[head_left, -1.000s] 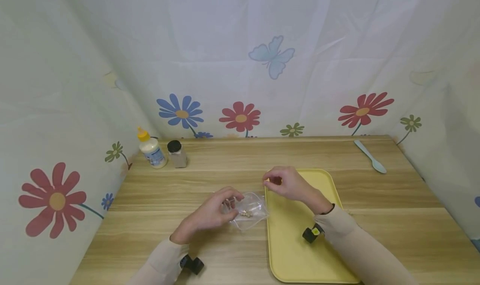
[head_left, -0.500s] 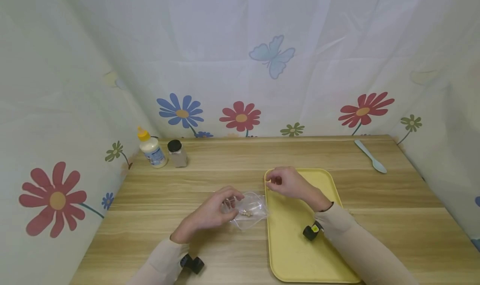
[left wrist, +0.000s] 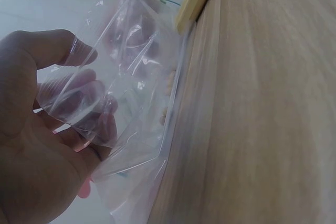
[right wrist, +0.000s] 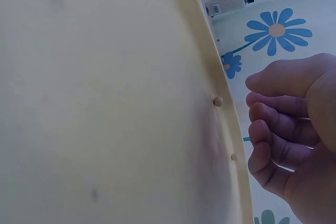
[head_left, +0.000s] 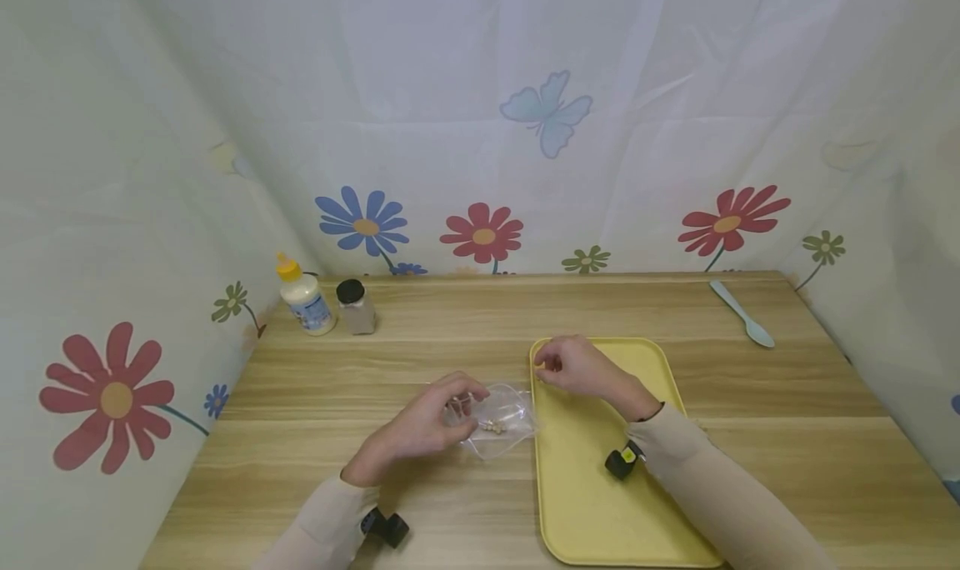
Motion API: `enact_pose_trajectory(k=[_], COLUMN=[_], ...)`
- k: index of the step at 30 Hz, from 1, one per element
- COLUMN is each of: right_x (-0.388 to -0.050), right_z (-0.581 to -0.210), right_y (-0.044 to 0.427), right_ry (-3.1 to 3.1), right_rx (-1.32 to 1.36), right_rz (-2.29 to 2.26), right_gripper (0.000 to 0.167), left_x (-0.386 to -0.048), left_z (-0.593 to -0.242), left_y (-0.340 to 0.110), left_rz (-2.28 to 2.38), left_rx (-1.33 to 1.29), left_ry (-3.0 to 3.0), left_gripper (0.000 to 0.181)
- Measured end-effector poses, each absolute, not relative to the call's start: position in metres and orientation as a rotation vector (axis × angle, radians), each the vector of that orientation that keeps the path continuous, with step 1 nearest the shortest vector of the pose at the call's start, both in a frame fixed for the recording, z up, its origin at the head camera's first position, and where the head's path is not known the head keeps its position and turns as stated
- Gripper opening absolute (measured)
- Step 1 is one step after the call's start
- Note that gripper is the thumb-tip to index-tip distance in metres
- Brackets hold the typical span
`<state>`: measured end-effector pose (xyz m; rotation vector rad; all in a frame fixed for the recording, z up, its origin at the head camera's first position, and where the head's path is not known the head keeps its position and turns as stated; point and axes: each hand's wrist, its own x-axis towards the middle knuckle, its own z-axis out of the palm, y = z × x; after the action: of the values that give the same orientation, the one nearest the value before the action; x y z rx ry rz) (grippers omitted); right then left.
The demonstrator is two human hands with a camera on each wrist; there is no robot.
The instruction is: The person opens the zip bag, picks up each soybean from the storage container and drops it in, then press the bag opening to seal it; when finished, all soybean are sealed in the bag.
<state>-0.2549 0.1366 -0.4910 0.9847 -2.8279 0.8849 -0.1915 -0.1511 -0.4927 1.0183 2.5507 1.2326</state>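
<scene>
My left hand (head_left: pixel 431 420) holds a clear plastic bag (left wrist: pixel 134 82) left of the yellow tray, thumb and fingers curled round its near part. Small tan pieces (head_left: pixel 493 427) lie inside the bag; whether they are beads or beans I cannot tell. Over the tray's (head_left: pixel 592 495) far left corner hovers my right hand (head_left: pixel 577 366), its fingers loosely bent. In the right wrist view a gap shows between thumb and fingers, with nothing seen in it. Two small round tan pieces, an upper one (right wrist: pixel 218 102) and a lower one (right wrist: pixel 234 157), lie along the tray's edge.
A yellow-capped bottle (head_left: pixel 309 305) and a black-lidded jar (head_left: pixel 357 310) stand at the table's back left. A pale blue spoon (head_left: pixel 742 313) lies at the back right. Behind the wooden table (head_left: pixel 450 320) hangs a flowered white cloth (head_left: pixel 420 95).
My right hand has shifted slightly right and down. A small tan piece at its fingertips one second ago no longer shows between them. The left hand and bag look the same.
</scene>
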Motion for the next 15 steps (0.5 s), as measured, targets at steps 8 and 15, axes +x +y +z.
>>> enact_pose_trajectory(k=[8, 15], right_x=[-0.2569, -0.2584], right_z=[-0.4929, -0.4938], right_y=[0.1353, 0.1338], right_ry=[-2.862, -2.898], right_rx=[0.995, 1.0], right_rz=[0.836, 0.782], right_gripper=[0.009, 0.007], left_x=[-0.1925, -0.1925], left_z=[-0.4947, -0.4953], left_y=[-0.1502, -0.1507], left_rz=[1.225, 1.225], left_rx=[1.039, 1.027], left_ry=[2.558, 2.558], left_gripper=[0.039, 0.039])
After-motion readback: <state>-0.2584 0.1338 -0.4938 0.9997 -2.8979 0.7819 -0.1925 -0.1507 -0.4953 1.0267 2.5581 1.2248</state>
